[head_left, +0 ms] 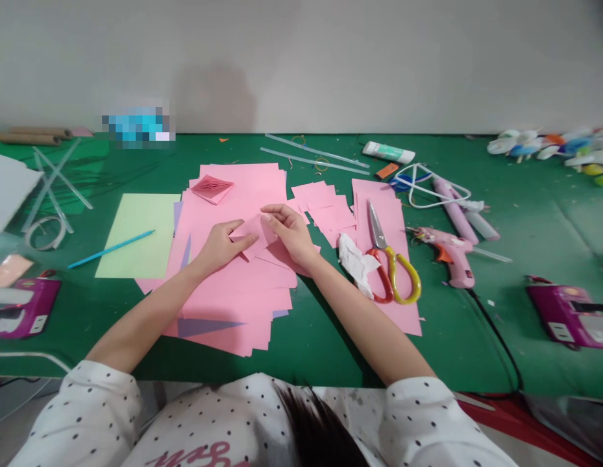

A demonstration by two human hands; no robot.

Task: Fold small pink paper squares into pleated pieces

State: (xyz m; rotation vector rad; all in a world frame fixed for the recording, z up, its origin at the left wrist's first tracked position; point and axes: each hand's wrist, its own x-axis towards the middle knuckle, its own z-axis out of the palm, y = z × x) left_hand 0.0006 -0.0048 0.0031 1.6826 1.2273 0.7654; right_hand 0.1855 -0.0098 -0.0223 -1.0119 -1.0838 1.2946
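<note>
Over a stack of pink paper sheets (243, 181), both my hands hold a small piece of pink paper (250, 229). My left hand (222, 246) grips its left side, with the thumb stretched across the front. At its upper right edge, the thumb and fingers of my right hand (294, 233) are closed in a pinch. The piece's outline blends into the pink sheets beneath, so its exact folds are hard to make out. A folded pink paper shape (213, 189) with several layers lies on the stack beyond my left hand.
Small pink squares (325, 204) lie right of the stack. Scissors (386, 259) and crumpled white tissue (357, 263) rest on a pink strip (403, 318). Farther right is a pink glue gun (447, 253) with a cord. A blue pencil (111, 249) lies on green paper (140, 220) at left.
</note>
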